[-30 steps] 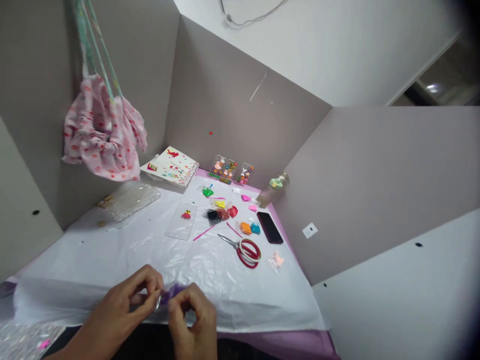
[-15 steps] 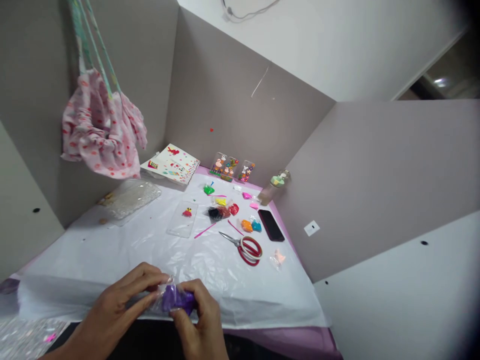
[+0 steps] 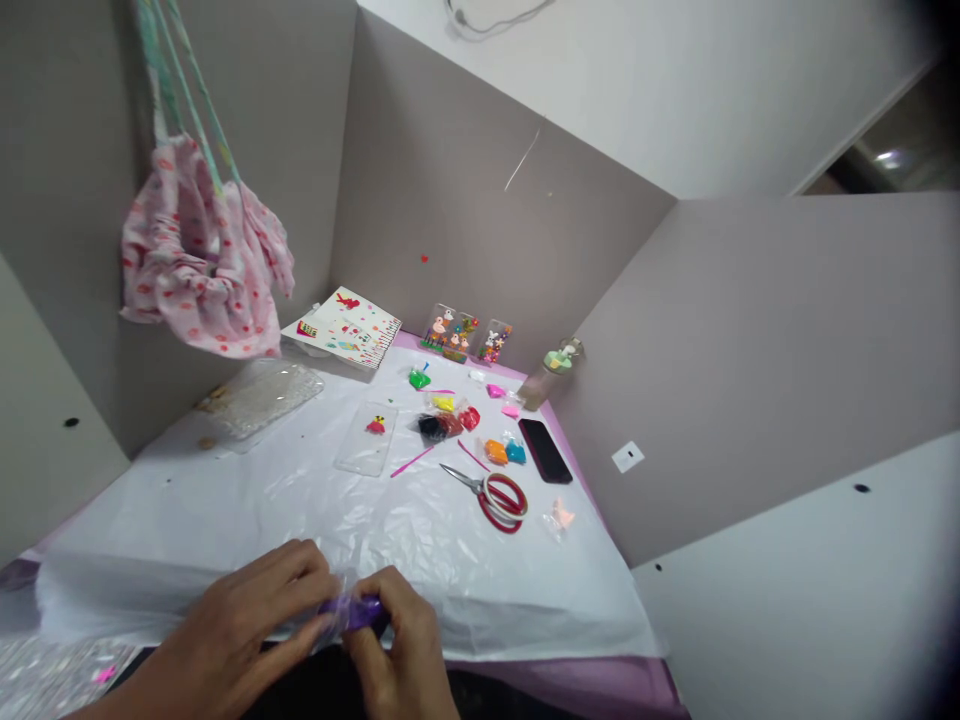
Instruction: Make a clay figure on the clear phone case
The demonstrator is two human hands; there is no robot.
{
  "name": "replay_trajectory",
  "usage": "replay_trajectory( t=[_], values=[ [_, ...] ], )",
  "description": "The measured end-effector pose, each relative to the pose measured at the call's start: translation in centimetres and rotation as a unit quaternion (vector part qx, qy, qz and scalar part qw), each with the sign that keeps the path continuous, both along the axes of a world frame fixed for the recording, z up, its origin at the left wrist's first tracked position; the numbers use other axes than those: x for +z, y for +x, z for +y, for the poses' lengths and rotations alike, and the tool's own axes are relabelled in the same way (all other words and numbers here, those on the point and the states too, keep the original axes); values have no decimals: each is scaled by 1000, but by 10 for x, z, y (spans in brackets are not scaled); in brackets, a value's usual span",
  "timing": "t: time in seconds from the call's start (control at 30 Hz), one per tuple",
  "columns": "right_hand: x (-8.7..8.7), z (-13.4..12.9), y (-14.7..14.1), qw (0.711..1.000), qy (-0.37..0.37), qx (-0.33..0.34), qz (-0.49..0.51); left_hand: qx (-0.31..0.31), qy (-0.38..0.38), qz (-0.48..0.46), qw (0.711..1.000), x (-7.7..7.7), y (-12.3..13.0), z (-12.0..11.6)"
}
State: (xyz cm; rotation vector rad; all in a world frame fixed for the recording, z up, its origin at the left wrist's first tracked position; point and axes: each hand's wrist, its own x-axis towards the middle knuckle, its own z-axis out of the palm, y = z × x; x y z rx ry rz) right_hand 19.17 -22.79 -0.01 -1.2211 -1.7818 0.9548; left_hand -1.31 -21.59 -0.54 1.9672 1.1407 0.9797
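Between my two hands, at the table's near edge, is a small packet of purple clay (image 3: 366,612) in clear plastic wrap. My right hand (image 3: 401,640) pinches the purple lump between thumb and fingers. The wrap's left side is gripped by the fingers of my left hand (image 3: 251,620), which cover part of it. Farther off lies a clear phone case (image 3: 365,450) bearing a small red and yellow figure (image 3: 376,425). Red-handled scissors (image 3: 501,500) rest right of the case, blades pointing left.
Several clay packets, such as orange (image 3: 496,451), black (image 3: 431,428) and green (image 3: 419,379), lie mid-table near pink sticks (image 3: 412,461). A phone (image 3: 545,450) and a bottle (image 3: 547,375) stand right. A pink dotted cloth bag (image 3: 206,250) hangs left. Decorated cases (image 3: 450,330) lean at the back.
My hands have closed in on the purple packet, and less of it shows between them. My left fingers have shifted slightly lower and to the right. The table items stay put.
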Motion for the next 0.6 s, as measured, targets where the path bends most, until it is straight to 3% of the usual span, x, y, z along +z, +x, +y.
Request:
replay_trajectory(
  t=[0.13, 0.23, 0.3, 0.43, 0.53, 0.6],
  values=[
    [-2, -1, 0, 1000, 19, -9, 0, -27, 51, 79, 995, -10, -8, 1],
    [5, -1, -2, 1000, 21, -2, -9, 9, 62, 65, 996, -14, -10, -3],
    [11, -1, -4, 999, 25, -2, -19, 30, 59, 54, 996, -13, -8, -4],
    [14, -1, -6, 998, 44, 20, -34, 0, 38, 47, 998, -5, 0, 1],
    [9, -1, -5, 1000, 20, 7, -2, 0, -32, 15, 999, 3, 3, 8],
    [6, 1, -4, 997, -41, -4, 69, -4, -134, -41, 990, 8, 3, 12]
  ],
)
